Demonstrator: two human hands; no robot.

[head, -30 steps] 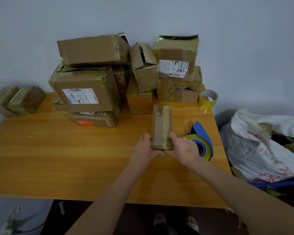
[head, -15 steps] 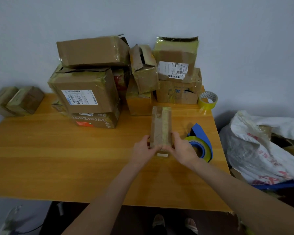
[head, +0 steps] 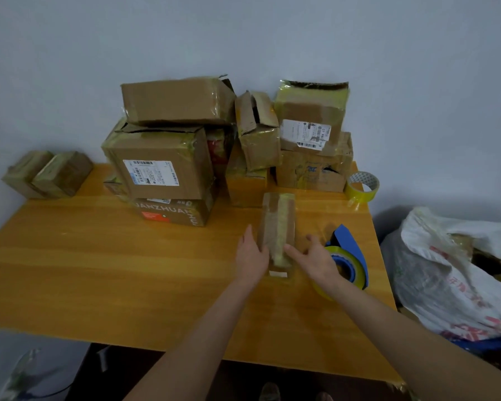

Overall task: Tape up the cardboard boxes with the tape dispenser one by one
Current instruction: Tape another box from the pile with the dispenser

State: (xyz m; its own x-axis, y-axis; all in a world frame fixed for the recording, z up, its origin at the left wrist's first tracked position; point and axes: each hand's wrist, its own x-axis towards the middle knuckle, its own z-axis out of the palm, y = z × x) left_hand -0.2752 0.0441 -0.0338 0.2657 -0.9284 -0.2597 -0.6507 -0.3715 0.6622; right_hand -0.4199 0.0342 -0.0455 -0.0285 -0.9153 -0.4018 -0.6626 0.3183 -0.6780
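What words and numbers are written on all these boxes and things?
"JANZHUAN", start hidden: bottom brown box in the left stack.
"07 P80 H18", roughly: white label on the top right box.
Too small: shipping label on the big box.
Blurred: blue print on the lower right box, red print on the white sack.

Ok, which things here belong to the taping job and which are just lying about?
Job: small box between left hand and right hand; blue tape dispenser; stacked boxes at the back of the table.
Lying about: loose tape roll at the far right corner; white sack beside the table.
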